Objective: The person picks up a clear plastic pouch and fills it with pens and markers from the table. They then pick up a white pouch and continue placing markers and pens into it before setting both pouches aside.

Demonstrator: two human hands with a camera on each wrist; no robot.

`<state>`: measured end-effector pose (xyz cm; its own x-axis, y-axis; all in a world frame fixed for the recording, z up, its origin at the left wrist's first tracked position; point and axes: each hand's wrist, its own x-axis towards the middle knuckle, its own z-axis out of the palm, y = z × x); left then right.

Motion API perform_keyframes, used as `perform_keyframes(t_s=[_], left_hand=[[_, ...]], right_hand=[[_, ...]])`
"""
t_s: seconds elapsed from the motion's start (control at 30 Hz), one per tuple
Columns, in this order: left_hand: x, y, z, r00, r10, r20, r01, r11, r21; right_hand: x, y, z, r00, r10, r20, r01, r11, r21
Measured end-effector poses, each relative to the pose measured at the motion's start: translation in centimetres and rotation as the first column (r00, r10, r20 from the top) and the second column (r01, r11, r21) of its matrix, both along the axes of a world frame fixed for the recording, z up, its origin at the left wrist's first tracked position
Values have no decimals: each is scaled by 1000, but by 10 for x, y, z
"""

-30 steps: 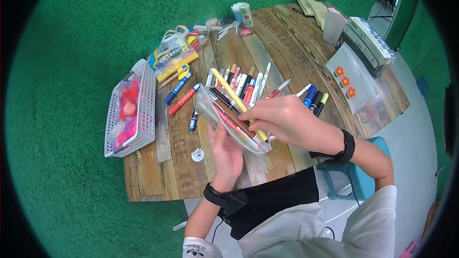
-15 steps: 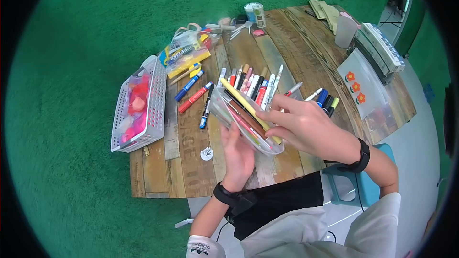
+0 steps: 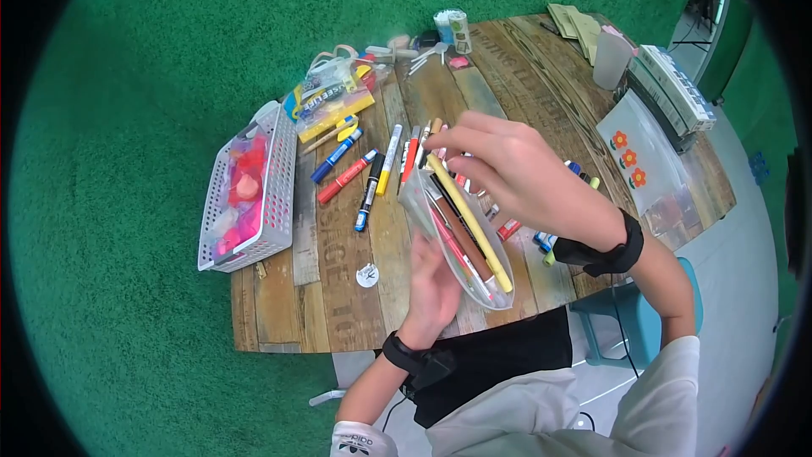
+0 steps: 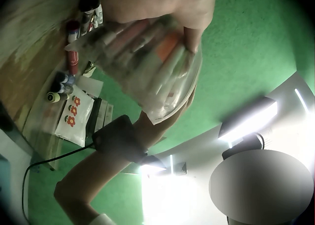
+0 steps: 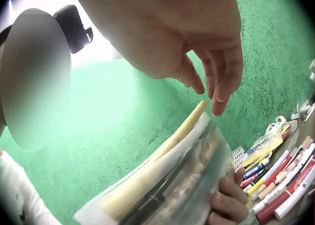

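Observation:
My left hand (image 3: 436,289) grips a clear pouch (image 3: 420,203) from below, its mouth facing up. Inside lie a long yellow pen (image 3: 474,224), a brown one and several others. The right hand (image 3: 529,178) is just above the pouch's far end, fingers bent loosely with nothing between them. In the right wrist view, its fingertips are a little above the tip of the yellow pen (image 5: 184,129) and do not touch it. The left wrist view shows the pouch (image 4: 147,82) in the left hand (image 4: 157,6). Markers lie behind the pouch, partly hidden by the right hand.
At the table's left edge stands a white basket (image 3: 279,173) with pink and red items. Loose markers, blue (image 3: 337,156) and red (image 3: 348,176), lie beside it. A round sticker (image 3: 367,275) is near the front; a flower pouch (image 3: 643,152), cup (image 3: 611,59) and boxes are at right.
The right hand has let go of the yellow pen and moved up and away from it. The pouch has turned steeper and shifted right and toward the body, uncovering a yellow-and-white marker.

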<state>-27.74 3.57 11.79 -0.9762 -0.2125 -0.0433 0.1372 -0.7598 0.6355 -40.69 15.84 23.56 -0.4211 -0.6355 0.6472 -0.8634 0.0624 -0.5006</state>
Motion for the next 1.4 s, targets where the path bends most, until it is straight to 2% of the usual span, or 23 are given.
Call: perform_keyframes(t_s=[0.13, 0.3, 0.83, 1.03, 1.1, 1.13, 1.2, 1.23, 1.3, 1.4], left_hand=[[1, 2, 2, 1000, -13, 17, 13, 1000, -1], [1, 1, -1, 1000, -11, 11, 12, 1000, -17], [-3, 7, 2, 999, 19, 27, -19, 1000, -1], [-3, 10, 5, 1000, 9, 17, -9, 1000, -5], [-4, 9, 4, 1000, 17, 17, -17, 1000, -10], [-4, 9, 5, 1000, 16, 17, -16, 1000, -11], [-4, 9, 6, 1000, 19, 8, -19, 1000, -23], [-4, 9, 6, 1000, 18, 6, -18, 1000, -24], [-3, 10, 6, 999, 42, 8, -40, 987, -159], [-3, 12, 5, 999, 36, 5, -35, 985, -170]], right_hand=[[1, -2, -2, 999, 31, 36, -34, 994, 101], [4, -4, -8, 992, 45, 115, -54, 996, 75], [-4, -5, -23, 988, 86, 127, -92, 995, 43], [0, -6, -28, 994, 3, 108, -5, 1000, 17], [4, -7, -22, 915, 8, 403, -3, 1000, -13], [4, -6, -22, 915, 7, 403, -2, 1000, -14], [2, -5, -21, 856, -89, 509, 43, 994, 101], [1, -4, -21, 857, -89, 508, 44, 994, 99], [0, -3, -20, 741, -27, 671, -22, 998, 64], [0, 1, -16, 696, -32, 717, -77, 990, 118]])
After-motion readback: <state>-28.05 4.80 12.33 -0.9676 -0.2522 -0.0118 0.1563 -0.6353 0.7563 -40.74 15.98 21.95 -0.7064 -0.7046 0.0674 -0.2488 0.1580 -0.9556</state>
